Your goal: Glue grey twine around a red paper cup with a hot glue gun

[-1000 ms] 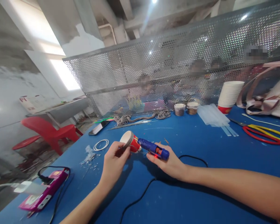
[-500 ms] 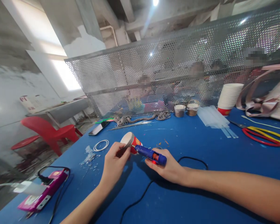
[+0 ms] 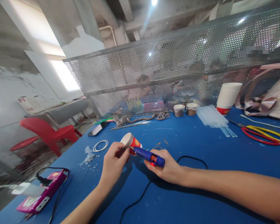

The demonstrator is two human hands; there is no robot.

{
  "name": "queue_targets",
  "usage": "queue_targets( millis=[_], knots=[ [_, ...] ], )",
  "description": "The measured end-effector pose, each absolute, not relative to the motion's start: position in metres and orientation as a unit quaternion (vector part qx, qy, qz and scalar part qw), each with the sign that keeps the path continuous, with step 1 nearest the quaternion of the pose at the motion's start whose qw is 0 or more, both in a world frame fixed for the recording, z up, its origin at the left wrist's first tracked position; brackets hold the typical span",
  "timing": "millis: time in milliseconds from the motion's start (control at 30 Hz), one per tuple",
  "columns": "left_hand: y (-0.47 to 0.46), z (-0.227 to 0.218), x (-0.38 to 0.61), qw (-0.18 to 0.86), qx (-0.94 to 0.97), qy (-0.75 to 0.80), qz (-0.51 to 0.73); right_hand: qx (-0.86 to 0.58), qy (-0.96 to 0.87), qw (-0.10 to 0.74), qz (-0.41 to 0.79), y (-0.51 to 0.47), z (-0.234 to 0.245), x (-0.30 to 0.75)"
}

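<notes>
My left hand is closed on a red and white paper cup, which lies tilted on its side near the middle of the table. A grey band runs around the cup by its rim, close to my left fingertips. In my right hand is a blue hot glue gun with a lit red light. Its nozzle points left and is at or very near the cup's side; whether it touches, I cannot tell. A black cord trails from below the gun.
White rings and glue scraps lie left of the cup. A purple power strip sits at the left edge. Behind are a phone, grey cord, glue sticks, stacked cups, scissors and a perforated screen.
The glue gun has shifted very slightly left and down along the cup. Both hands keep their grips, and the whole view has moved a little.
</notes>
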State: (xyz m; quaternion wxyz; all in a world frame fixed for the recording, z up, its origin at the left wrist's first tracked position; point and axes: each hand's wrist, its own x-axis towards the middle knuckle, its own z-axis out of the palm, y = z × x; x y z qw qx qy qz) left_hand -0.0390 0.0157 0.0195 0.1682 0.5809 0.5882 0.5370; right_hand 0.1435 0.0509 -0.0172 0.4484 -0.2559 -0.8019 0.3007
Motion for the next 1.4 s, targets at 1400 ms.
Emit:
queue_targets(
  millis=[1400],
  knots=[
    [0.015,0.022,-0.0461,0.203,0.582,0.588,0.523,-0.281,-0.75,0.449,0.398,0.0587,-0.0099,0.1462]
  ],
)
